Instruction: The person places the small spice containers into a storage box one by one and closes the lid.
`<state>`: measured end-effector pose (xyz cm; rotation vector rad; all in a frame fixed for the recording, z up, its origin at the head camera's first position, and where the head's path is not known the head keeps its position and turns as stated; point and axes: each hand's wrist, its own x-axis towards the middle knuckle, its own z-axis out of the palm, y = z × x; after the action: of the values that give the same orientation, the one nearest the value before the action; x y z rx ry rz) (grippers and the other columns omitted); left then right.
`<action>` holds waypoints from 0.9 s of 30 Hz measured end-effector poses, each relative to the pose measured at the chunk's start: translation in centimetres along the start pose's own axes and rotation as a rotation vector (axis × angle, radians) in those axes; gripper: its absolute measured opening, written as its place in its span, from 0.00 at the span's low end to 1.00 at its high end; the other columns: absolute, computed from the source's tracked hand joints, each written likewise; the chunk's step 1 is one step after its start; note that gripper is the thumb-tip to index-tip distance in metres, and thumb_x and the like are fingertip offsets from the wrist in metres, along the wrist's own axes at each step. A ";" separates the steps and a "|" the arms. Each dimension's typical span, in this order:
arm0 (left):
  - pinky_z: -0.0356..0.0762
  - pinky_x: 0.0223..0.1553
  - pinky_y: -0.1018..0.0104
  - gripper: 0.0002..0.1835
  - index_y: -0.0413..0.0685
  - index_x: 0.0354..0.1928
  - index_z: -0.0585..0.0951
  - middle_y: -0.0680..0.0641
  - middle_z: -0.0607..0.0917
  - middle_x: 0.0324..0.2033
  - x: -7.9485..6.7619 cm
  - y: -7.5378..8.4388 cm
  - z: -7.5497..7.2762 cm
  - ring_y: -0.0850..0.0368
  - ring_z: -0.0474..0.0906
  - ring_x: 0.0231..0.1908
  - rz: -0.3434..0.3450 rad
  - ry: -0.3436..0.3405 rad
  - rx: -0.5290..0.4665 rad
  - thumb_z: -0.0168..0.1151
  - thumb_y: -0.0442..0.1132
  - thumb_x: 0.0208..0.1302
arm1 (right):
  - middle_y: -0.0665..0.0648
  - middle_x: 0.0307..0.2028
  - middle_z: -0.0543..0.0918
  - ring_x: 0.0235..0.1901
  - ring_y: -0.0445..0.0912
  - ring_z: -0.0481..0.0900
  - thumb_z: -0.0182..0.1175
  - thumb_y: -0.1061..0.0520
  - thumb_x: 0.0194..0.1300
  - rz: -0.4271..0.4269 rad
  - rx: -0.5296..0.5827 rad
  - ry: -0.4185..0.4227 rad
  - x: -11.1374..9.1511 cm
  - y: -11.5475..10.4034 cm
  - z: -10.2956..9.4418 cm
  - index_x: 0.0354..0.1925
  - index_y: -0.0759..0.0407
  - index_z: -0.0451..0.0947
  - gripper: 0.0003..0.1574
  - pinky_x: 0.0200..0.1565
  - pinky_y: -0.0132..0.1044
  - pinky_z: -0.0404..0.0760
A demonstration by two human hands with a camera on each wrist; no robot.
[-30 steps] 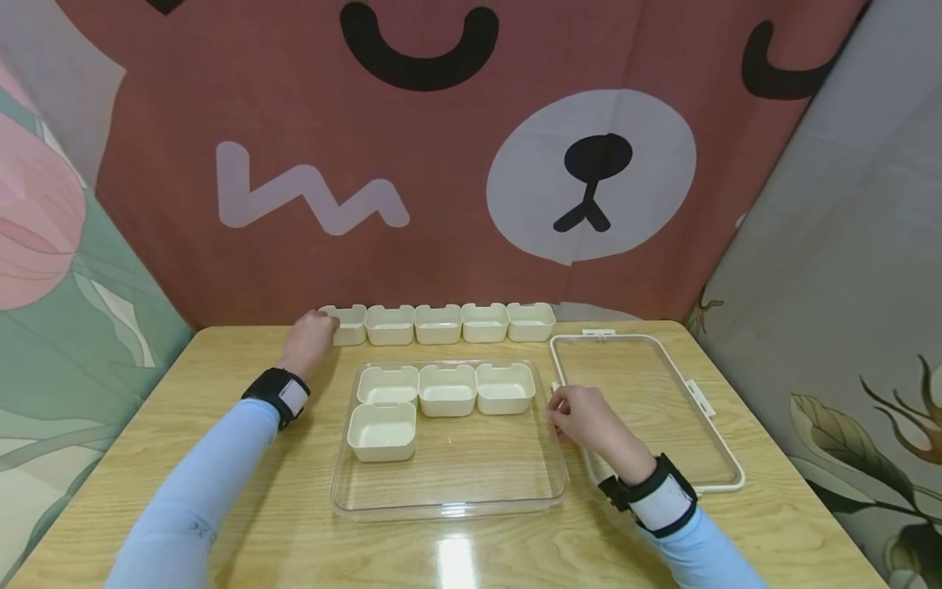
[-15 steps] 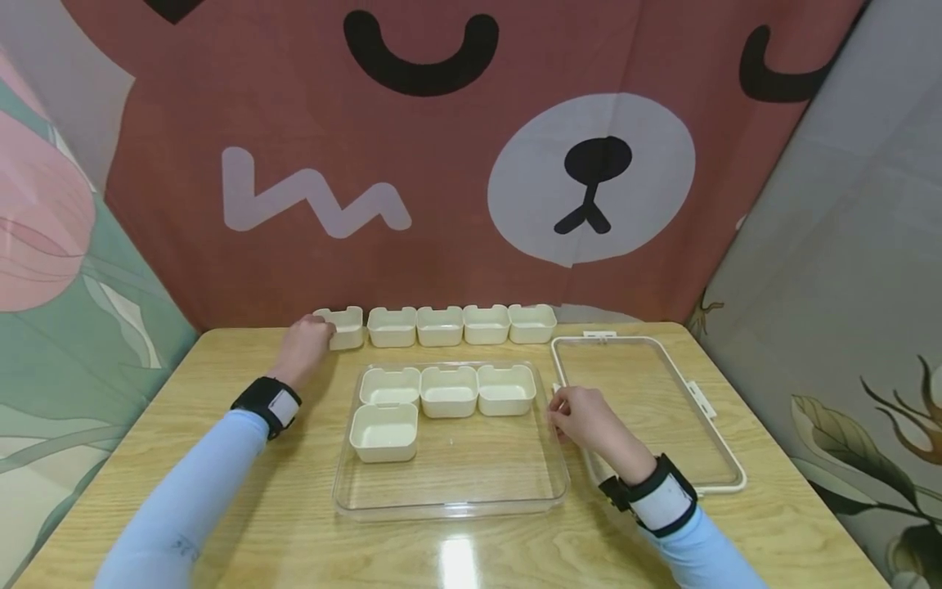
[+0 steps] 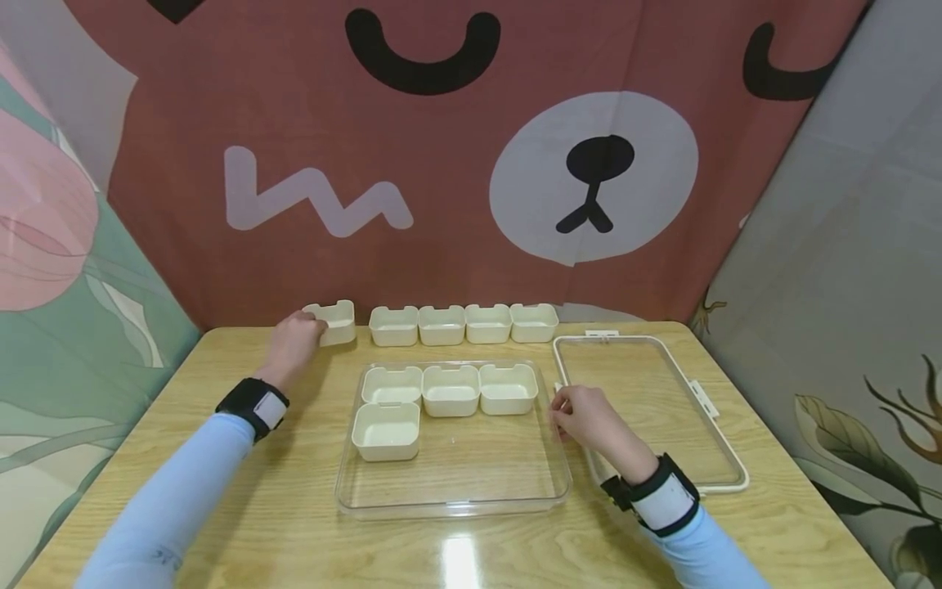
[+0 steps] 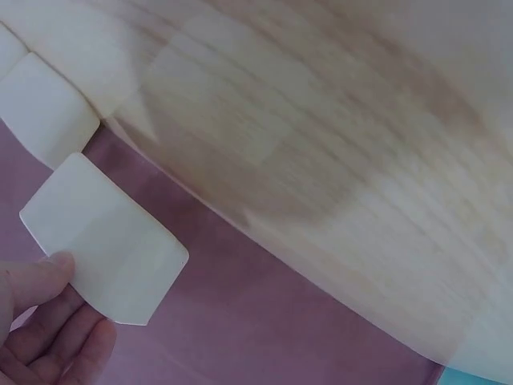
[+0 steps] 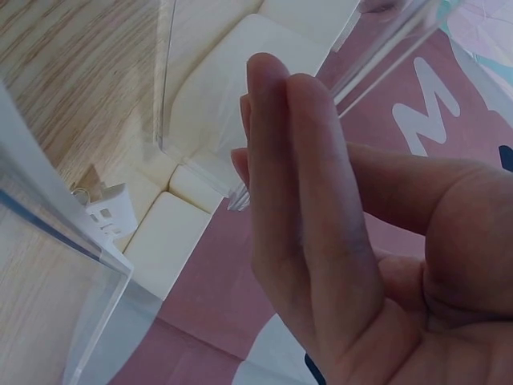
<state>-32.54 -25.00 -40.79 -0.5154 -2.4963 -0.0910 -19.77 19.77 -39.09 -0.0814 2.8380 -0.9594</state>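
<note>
My left hand (image 3: 293,339) pinches a small cream plastic container (image 3: 338,321) at the back left, thumb on one side and fingers underneath in the left wrist view. That container (image 4: 108,241) is tilted and stands apart from its row. A clear shallow storage box (image 3: 471,499) lies mid-table; inside it are cream containers (image 3: 451,391), three along the back and one at front left (image 3: 386,432). My right hand (image 3: 589,421) is at the box's right wall, thumb and fingers closed together on the rim. In the right wrist view, the fingers (image 5: 309,192) hide part of that wall.
Several more cream containers (image 3: 441,325) stand in a row along the table's back edge, against the curtain (image 3: 441,262). A clear lid with a white frame (image 3: 658,343) and side clips lies to the right of the box.
My left hand has drawn the leftmost cream container away from the row, leftward and slightly up, and tilted it. My right hand has stayed at the box's wall.
</note>
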 end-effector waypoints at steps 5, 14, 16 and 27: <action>0.72 0.21 0.52 0.10 0.38 0.24 0.83 0.40 0.75 0.18 -0.4 0.0 -0.6 0.44 0.74 0.22 -0.007 0.028 -0.003 0.55 0.21 0.53 | 0.57 0.24 0.80 0.24 0.48 0.83 0.60 0.64 0.62 0.000 0.002 -0.002 0.0 -0.1 0.0 0.35 0.67 0.78 0.04 0.25 0.33 0.81; 0.70 0.16 0.56 0.10 0.41 0.25 0.83 0.43 0.75 0.18 -1.5 0.9 -2.0 0.47 0.74 0.21 0.037 0.075 0.029 0.57 0.22 0.53 | 0.56 0.24 0.80 0.23 0.47 0.83 0.60 0.63 0.62 0.014 -0.013 -0.001 0.0 -0.1 0.2 0.35 0.65 0.78 0.04 0.25 0.33 0.80; 0.70 0.16 0.56 0.09 0.41 0.25 0.83 0.43 0.75 0.18 -1.7 1.2 -2.2 0.47 0.74 0.21 0.044 0.082 0.020 0.57 0.23 0.53 | 0.56 0.23 0.80 0.23 0.47 0.83 0.60 0.63 0.62 0.013 -0.010 -0.003 0.0 0.0 0.3 0.34 0.65 0.78 0.04 0.25 0.33 0.80; 0.72 0.18 0.57 0.07 0.42 0.28 0.84 0.44 0.77 0.20 -1.6 3.1 -3.9 0.48 0.75 0.25 0.087 0.126 -0.003 0.60 0.25 0.54 | 0.56 0.23 0.80 0.23 0.48 0.83 0.60 0.63 0.62 -0.005 -0.009 0.000 0.2 0.2 0.1 0.35 0.67 0.78 0.05 0.24 0.33 0.80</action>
<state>-28.12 -23.35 -38.59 -0.6001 -2.3487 -0.0902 -19.91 19.84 -39.33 -0.0895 2.8437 -0.9472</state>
